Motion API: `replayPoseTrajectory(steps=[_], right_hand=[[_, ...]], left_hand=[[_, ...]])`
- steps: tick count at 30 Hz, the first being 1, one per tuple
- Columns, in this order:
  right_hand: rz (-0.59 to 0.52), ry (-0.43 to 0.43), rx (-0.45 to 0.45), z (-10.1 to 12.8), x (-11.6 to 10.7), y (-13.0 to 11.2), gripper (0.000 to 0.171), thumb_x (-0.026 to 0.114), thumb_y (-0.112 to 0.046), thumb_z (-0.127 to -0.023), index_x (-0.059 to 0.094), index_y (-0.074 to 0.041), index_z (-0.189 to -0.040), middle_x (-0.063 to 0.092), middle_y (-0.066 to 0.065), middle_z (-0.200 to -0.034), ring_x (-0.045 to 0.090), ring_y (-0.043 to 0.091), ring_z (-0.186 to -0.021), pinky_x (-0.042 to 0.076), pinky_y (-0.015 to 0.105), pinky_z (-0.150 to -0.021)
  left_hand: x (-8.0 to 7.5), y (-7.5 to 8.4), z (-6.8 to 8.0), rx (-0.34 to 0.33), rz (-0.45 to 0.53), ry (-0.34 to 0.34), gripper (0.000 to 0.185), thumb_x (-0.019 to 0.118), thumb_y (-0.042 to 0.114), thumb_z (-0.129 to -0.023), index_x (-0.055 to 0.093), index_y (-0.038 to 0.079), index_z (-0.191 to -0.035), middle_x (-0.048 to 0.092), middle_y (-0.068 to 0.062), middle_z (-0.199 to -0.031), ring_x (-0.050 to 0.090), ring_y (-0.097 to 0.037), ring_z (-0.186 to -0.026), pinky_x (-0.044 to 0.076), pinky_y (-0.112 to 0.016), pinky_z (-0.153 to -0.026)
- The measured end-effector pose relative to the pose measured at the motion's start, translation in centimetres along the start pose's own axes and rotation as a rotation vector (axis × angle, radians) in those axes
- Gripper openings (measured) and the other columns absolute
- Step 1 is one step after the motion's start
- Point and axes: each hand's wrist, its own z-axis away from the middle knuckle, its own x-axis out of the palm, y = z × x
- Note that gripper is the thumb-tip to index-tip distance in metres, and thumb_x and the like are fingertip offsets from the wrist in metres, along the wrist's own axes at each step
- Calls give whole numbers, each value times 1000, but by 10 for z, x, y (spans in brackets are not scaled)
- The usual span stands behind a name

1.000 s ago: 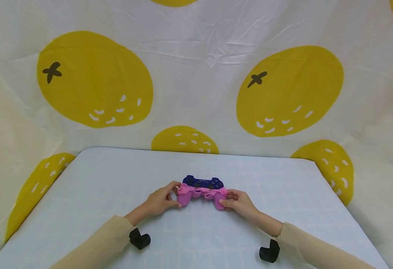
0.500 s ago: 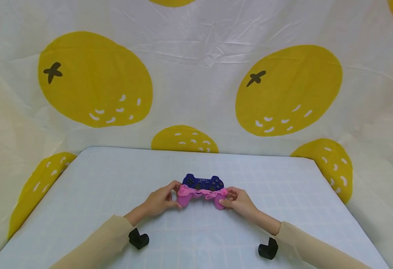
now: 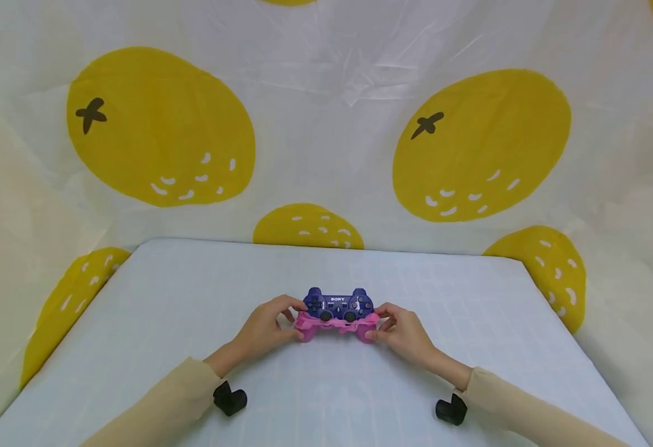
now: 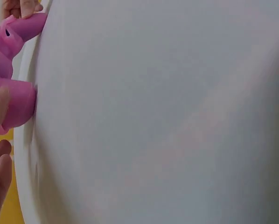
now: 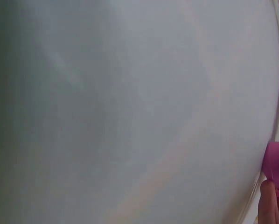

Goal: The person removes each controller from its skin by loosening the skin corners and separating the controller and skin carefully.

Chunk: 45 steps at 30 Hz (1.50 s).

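Observation:
A navy game controller (image 3: pixel 337 303) marked SONY faces up near the middle of the table, its buttons and two thumbsticks showing. Its lower part sits in a pink silicone sleeve (image 3: pixel 307 333), which is bunched in a band below the sticks and covers both handles. My left hand (image 3: pixel 265 328) pinches the left end between thumb and fingers. At the other end, my right hand (image 3: pixel 408 335) holds the sleeve the same way. In the left wrist view the handles of the pink cover (image 4: pixel 21 103) stand at the tabletop. Only a sliver of the pink cover (image 5: pixel 275 161) enters the right wrist view.
A pale cloth covers the table (image 3: pixel 337 397). Behind it hangs a white curtain (image 3: pixel 321 143) printed with large yellow fruit. Black wrist cameras (image 3: pixel 229 398) hang under both beige sleeves (image 3: pixel 159 403).
The pink band has come lower on the controller, so more of the navy face and both thumbsticks show. The controller has tipped to face me more. Both hands keep their grip, fingers slightly higher.

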Motion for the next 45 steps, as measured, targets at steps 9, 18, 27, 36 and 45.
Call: replayPoseTrajectory(steps=[9, 18, 27, 36, 45], right_hand=[[6, 122, -171, 1, 1, 2, 36, 86, -10, -68, 64, -11, -96, 71, 3, -94, 67, 19, -83, 55, 22, -64], [-12, 152, -370, 2, -3, 5, 33, 86, 4, -63, 66, -10, -85, 67, 3, -85, 64, 18, -77, 57, 27, -59], [139, 146, -577, -2, -6, 7, 30, 81, 11, -61, 64, -11, -73, 63, -3, -78, 60, 11, -73, 54, 19, -62], [187, 161, -657, -3, -8, 10, 32, 86, -2, -64, 67, -8, -89, 65, -3, -81, 63, 11, -77, 55, 20, -66], [318, 167, -711, -3, -8, 0, 32, 89, 1, -57, 71, -11, -81, 65, -3, -83, 60, 10, -77, 53, 19, -72]], left_hand=[[5, 3, 0, 68, -101, 101, 35, 85, 10, -70, 65, 19, -96, 67, 7, -93, 64, -10, -78, 49, -18, -61], [7, 8, 3, 223, -244, 123, 31, 81, 8, -74, 67, 20, -99, 64, 9, -94, 63, -6, -76, 49, -15, -59], [6, 11, 2, 272, -245, 163, 20, 84, 7, -69, 76, 18, -83, 65, 7, -84, 62, -6, -68, 52, -17, -63], [4, 15, 0, 218, -222, 131, 17, 82, 6, -72, 73, 18, -80, 64, 6, -83, 62, -6, -70, 53, -19, -65], [4, 23, -1, 186, -256, 72, 15, 77, 4, -78, 73, 16, -85, 63, 4, -88, 58, -8, -68, 52, -20, -64]])
